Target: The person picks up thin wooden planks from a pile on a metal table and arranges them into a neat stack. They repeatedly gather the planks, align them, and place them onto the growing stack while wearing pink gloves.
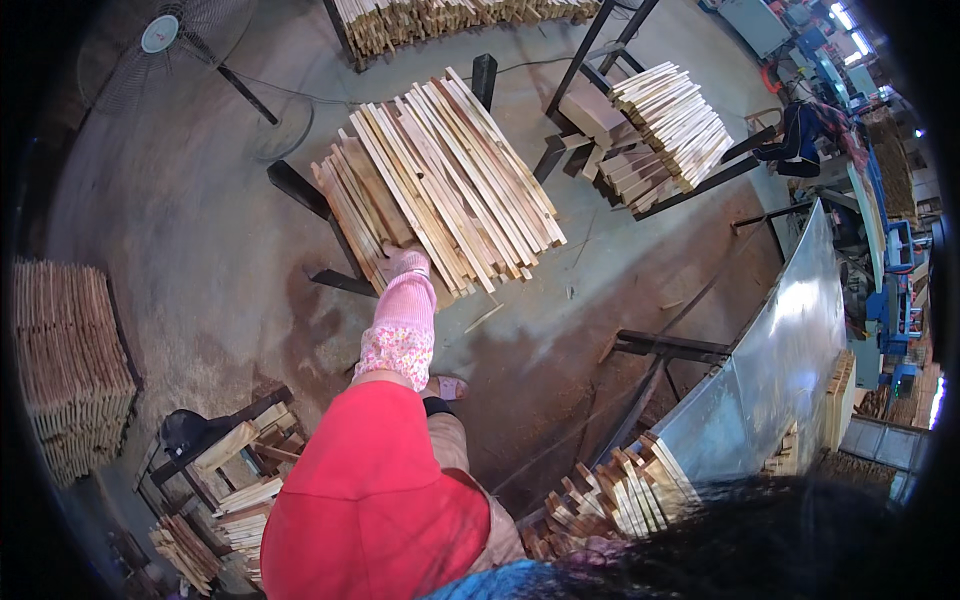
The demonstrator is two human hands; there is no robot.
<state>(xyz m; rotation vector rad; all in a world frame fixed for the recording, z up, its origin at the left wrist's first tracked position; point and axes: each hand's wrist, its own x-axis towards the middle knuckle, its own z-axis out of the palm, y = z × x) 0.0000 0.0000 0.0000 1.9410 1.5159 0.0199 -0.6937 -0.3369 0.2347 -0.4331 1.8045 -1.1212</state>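
Observation:
My left hand (405,258), in a pink glove or cuff with bare fingertips, is at the near left side of a stack of wooden strips (455,185). Its fingers look closed around the near end of a strip at the step between the higher pile and a lower layer on the left. The fingertips are small and partly hidden. A flowered pink sleeve guard and a red sleeve (365,470) cover this arm. The stack rests between black metal posts (298,188). My right hand does not show.
A second wooden stack (675,125) stands on a frame at the far right. A fan (160,35) stands far left, and stacked boards (70,360) are at the left. A shiny metal table (770,350) rises at the right. Another person (800,135) is beyond.

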